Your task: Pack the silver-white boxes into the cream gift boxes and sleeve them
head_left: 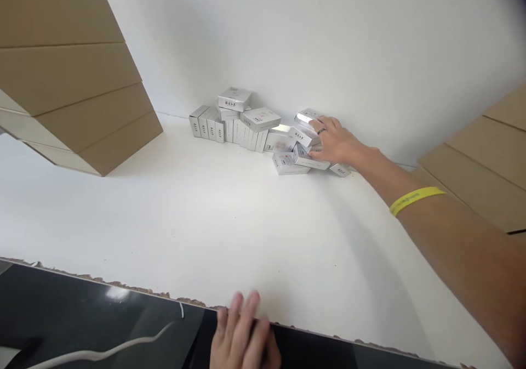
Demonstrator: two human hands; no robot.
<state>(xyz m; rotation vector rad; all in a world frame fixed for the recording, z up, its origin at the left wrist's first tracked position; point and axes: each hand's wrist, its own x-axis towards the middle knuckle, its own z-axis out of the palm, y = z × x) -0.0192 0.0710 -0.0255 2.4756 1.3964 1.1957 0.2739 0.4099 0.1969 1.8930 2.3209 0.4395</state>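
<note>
Small white boxes with dark printing [263, 119] lie in a loose row and pile against the wall. My right hand [335, 141], with a dark ring and a yellow wristband [417, 198], reaches to the right end of the pile. Its fingers and thumb close around a tilted small box [304, 135], touching the boxes around it; part of the grip is hidden. Below them another box [286, 163] lies flat. My left hand [242, 336], slightly blurred, is at the table's front edge with its fingers stretched out, holding nothing.
Stacked brown cartons [69, 73] stand at the left, and more brown cartons [480, 155] at the right. The white table [205, 210] has a chipped front edge. A white cable [107, 352] runs over a dark surface below it.
</note>
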